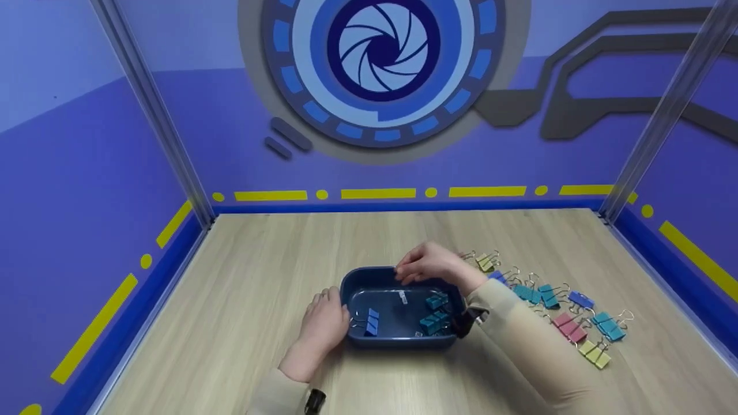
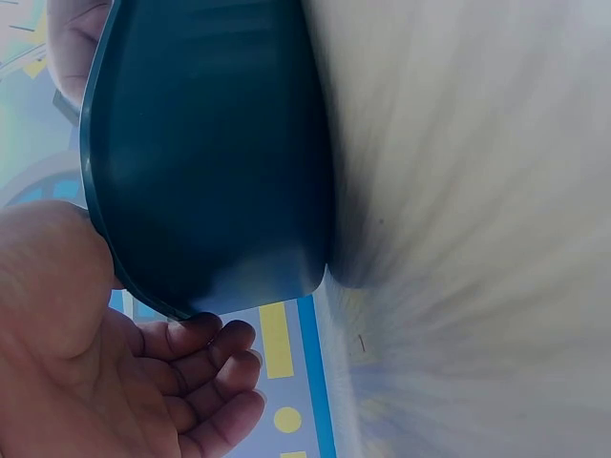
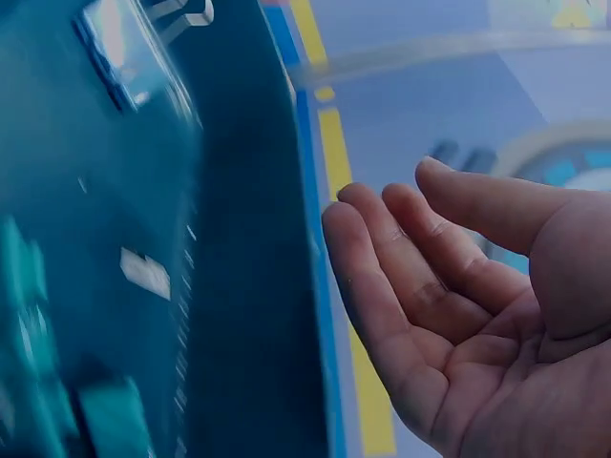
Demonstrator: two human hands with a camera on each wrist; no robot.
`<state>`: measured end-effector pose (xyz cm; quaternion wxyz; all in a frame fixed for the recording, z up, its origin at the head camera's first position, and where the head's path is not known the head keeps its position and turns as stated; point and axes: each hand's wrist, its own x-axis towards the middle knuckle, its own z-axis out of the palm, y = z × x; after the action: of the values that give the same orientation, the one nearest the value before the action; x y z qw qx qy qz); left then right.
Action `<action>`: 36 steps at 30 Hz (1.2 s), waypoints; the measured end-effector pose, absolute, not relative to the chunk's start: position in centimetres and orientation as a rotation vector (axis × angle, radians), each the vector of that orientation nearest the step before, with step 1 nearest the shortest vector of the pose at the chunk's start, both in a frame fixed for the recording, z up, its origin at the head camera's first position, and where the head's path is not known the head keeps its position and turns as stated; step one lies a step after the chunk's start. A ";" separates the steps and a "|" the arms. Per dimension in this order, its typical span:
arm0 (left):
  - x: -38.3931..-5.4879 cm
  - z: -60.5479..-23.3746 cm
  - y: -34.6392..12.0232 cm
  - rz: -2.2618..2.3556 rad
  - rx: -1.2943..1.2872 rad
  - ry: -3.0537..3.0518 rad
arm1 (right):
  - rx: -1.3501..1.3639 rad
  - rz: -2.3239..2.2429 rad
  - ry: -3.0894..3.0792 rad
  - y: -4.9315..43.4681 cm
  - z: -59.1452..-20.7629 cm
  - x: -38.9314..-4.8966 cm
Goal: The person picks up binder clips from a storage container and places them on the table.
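Note:
A dark blue plastic bin (image 1: 403,342) stands on the wooden table. My left hand (image 1: 324,320) grips its left end, thumb at the rim (image 2: 87,157) and curled fingers (image 2: 196,367) against the outer wall. Above the bin's back rim hovers my right hand (image 1: 429,265); its loosely bent fingers (image 3: 377,277) hold nothing. Inside the bin lie a blue binder clip (image 1: 372,323) at the left and teal binder clips (image 1: 433,323) at the right. A small white label (image 1: 403,297) shows on the bin floor.
Right of the bin several loose binder clips lie on the table, among them a pink clip (image 1: 569,327), a yellow clip (image 1: 594,354) and a teal clip (image 1: 609,326). Part of that group is behind my right forearm (image 1: 530,346). Printed blue panels (image 1: 369,173) enclose the table.

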<state>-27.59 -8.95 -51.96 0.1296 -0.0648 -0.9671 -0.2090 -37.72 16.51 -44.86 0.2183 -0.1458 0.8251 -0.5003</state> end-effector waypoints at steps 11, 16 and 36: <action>-27.7 -51.9 -8.9 -0.618 -0.192 -2.825 | -0.551 -1.184 2.352 11.2 -47.5 -36.4; -27.8 -51.9 -9.0 -0.629 -0.186 -2.826 | -0.719 -1.044 2.439 9.5 -48.2 -35.8; -27.6 -52.1 -9.0 -0.618 -0.205 -2.791 | -0.909 -0.918 2.393 10.2 -49.7 -35.8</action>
<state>-27.64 -8.99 -52.06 0.1374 -0.0707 -0.9647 -0.2134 -35.79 10.20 -49.70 0.2096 -0.3267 0.8604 -0.3301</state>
